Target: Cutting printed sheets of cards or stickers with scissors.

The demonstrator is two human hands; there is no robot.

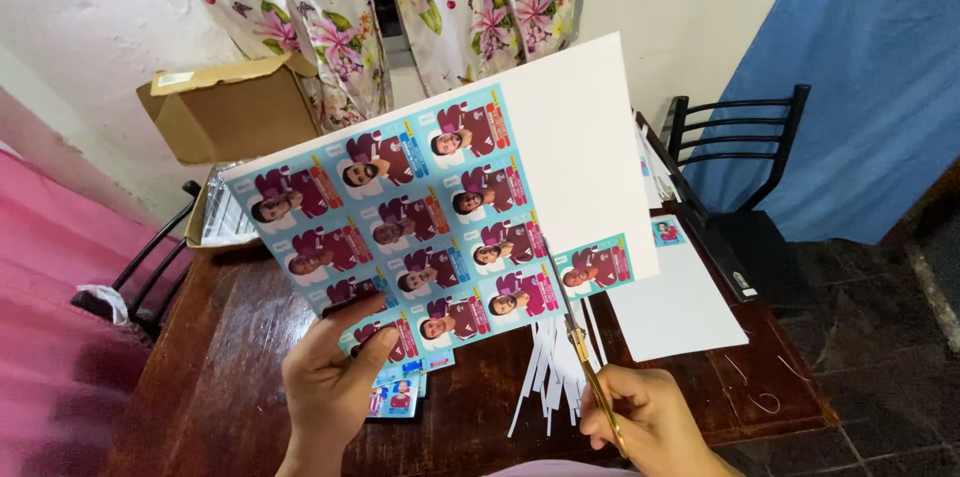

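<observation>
My left hand (335, 382) holds up a large white sheet (560, 127) printed with rows of blue-and-maroon picture cards (420, 222), gripping its lower left edge. My right hand (650, 422) holds gold-handled scissors (580, 337), blades pointing up into the sheet's lower edge between two card columns. One card (597, 267) hangs at the right of the cut. Thin white paper strips (545, 377) lie on the dark wooden table (220, 357) under the scissors.
Cut cards (398, 395) lie stacked by my left hand. More white sheets (680, 312) and a single card (667, 231) rest at the table's right. A cardboard box (225, 107) sits back left; a black chair (745, 167) stands at the right.
</observation>
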